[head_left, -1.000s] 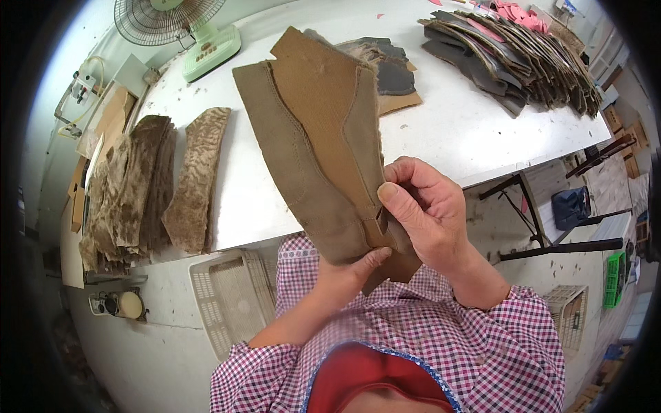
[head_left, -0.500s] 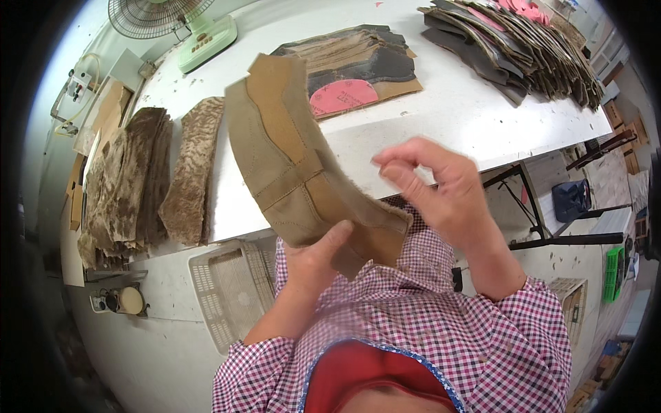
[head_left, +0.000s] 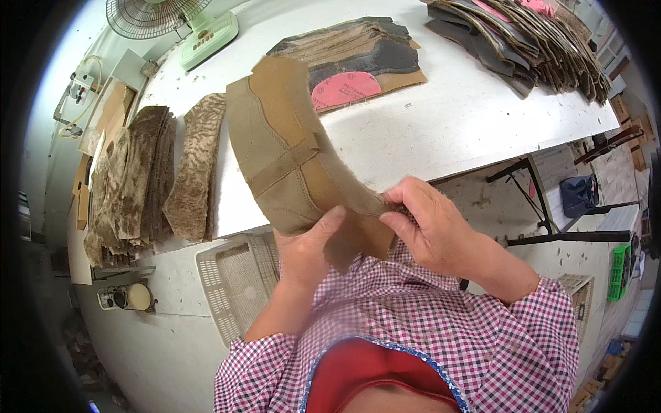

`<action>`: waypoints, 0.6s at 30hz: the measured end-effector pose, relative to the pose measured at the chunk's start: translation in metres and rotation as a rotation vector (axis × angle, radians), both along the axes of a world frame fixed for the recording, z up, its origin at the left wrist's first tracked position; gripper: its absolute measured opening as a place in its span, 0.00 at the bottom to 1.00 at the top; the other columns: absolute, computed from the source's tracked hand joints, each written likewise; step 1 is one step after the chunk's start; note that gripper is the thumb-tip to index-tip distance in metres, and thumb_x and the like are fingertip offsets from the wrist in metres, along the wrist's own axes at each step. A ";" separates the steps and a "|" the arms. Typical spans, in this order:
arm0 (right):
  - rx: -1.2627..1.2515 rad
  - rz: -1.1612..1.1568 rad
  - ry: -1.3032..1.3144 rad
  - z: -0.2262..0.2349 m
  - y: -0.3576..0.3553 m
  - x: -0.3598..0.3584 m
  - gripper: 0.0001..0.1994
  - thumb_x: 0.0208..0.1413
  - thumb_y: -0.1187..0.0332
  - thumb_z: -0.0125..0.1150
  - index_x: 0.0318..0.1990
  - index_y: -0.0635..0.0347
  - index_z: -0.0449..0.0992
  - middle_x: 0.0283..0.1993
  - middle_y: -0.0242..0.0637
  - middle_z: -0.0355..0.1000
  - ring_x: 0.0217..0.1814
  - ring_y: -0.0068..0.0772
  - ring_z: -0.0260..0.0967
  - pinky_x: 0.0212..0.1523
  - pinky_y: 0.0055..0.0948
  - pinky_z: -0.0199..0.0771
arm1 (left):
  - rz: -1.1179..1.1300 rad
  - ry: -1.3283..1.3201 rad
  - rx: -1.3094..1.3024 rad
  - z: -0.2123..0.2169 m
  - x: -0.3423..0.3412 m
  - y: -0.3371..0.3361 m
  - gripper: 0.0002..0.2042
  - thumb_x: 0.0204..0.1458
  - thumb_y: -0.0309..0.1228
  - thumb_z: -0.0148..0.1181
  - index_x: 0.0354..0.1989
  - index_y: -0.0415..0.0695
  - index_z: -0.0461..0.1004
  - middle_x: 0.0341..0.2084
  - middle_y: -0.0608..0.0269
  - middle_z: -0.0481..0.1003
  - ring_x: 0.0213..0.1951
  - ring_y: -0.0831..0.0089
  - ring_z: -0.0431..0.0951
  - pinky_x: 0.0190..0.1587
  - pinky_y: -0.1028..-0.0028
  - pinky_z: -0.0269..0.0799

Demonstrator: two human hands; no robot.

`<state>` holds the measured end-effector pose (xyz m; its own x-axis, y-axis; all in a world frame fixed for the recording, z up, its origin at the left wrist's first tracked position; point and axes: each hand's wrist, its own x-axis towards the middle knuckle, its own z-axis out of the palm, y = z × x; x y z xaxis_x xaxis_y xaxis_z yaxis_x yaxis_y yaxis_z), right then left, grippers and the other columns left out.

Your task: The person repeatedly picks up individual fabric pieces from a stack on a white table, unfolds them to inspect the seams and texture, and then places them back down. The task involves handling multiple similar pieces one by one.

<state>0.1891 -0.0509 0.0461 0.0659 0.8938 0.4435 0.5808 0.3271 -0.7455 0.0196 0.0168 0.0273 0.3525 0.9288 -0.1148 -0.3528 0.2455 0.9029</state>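
A curved, stitched brown and tan leather-like piece [head_left: 279, 148] with a fuzzy edge is held up above the table's front edge. My left hand [head_left: 310, 244] grips its lower left part, thumb on the face and fingers hidden behind. At its lower right corner, my right hand [head_left: 427, 224] pinches the edge between thumb and fingers. One mottled brown fleecy piece [head_left: 195, 165] lies on the table left of the held piece. Beside that is a stack of similar fleecy pieces [head_left: 134, 182].
Behind the held piece sits a pile of grey and tan pieces [head_left: 385, 55] with a pink rounded piece [head_left: 348, 89]. A larger stack [head_left: 523, 48] rests at the far right, a fan [head_left: 210, 38] at the back left. Below the table edge is a plastic basket [head_left: 231, 289].
My right hand has come down and left onto the piece's lower right corner and closed on it. My left hand keeps its grip; the piece has barely shifted.
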 end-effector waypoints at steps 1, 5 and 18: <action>-0.003 -0.007 -0.032 0.000 -0.005 0.001 0.05 0.51 0.78 0.59 0.34 0.65 0.69 0.28 0.44 0.66 0.29 0.46 0.66 0.30 0.37 0.66 | 0.001 -0.021 0.005 -0.001 0.001 0.000 0.16 0.47 0.19 0.63 0.46 0.35 0.72 0.40 0.58 0.76 0.40 0.68 0.76 0.45 0.70 0.73; -0.011 -0.016 0.070 -0.008 -0.006 0.007 0.05 0.51 0.77 0.61 0.31 0.64 0.70 0.26 0.43 0.67 0.26 0.43 0.66 0.28 0.34 0.66 | -0.013 -0.085 0.039 -0.001 0.003 0.003 0.17 0.47 0.20 0.65 0.47 0.35 0.72 0.41 0.57 0.76 0.41 0.68 0.76 0.45 0.70 0.73; -0.215 0.002 0.194 -0.038 -0.002 0.005 0.08 0.58 0.68 0.58 0.36 0.66 0.76 0.32 0.45 0.74 0.34 0.43 0.72 0.35 0.32 0.72 | -0.245 1.492 1.334 -0.038 0.011 0.097 0.23 0.52 0.38 0.55 0.55 0.39 0.68 0.49 0.46 0.69 0.49 0.50 0.71 0.51 0.59 0.69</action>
<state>0.1939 -0.0533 0.0079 0.1293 0.9662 0.2230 0.4202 0.1504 -0.8949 0.0310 0.1135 -0.0111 0.7577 0.6191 0.2063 0.6290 -0.7771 0.0215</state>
